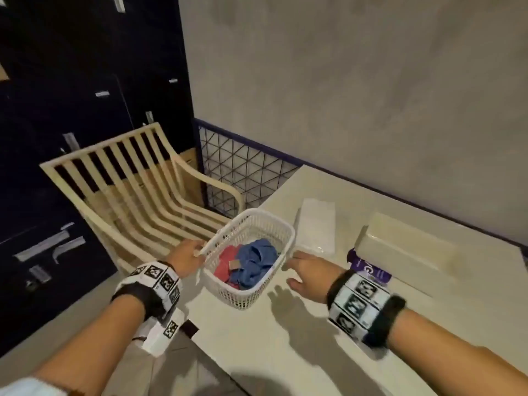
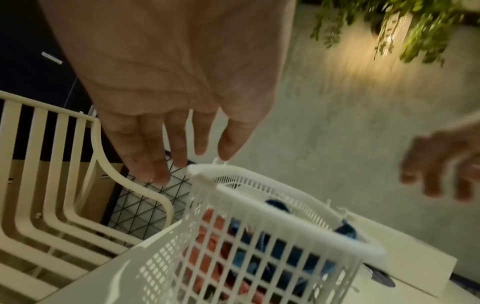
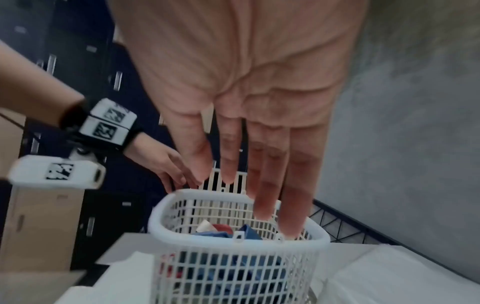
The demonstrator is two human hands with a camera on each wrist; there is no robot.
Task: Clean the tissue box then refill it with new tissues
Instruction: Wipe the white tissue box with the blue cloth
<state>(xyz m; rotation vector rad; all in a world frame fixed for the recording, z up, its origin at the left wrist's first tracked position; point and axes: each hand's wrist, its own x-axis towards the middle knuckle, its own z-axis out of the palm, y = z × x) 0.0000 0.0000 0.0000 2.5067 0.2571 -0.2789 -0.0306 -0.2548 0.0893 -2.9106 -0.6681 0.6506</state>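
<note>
grey plaster wall (image 1: pixel 357 81) behind, one white table (image 1: pixel 285 338) up against it, one slatted cream chair (image 1: pixel 137 195) off its left end. from the head cam we count one white mesh basket (image 1: pixel 248 292) on the table with two cloths in it, a red cloth (image 1: pixel 225 262) and a blue cloth (image 1: pixel 257 261). past it sits one flat pack of new tissues (image 1: pixel 315 230), then one cream tissue box (image 1: pixel 405 252) further right with one purple packet (image 1: pixel 368 268) tucked against its near side. our left hand (image 1: pixel 185 260) is at the basket's left rim, fingers loose and touching it, and our right hand (image 1: pixel 307 271) is just beside the right rim, fingers relaxed and spread, can't tell if it touches.

left wrist cam: palm (image 2: pixel 168 61) facing us, four fingers (image 2: pixel 182 144) straight and slightly apart, tips just over the basket rim (image 2: pixel 259 195); gripping nothing. one hanging plant (image 2: pixel 415 24) up top, blurry.

right wrist cam: fingers (image 3: pixel 270 185) straight, a bit apart, pointing down over the basket's edge (image 3: pixel 233 195), holding nothing. one cardboard box (image 3: pixel 39 226) sits on the left.
</note>
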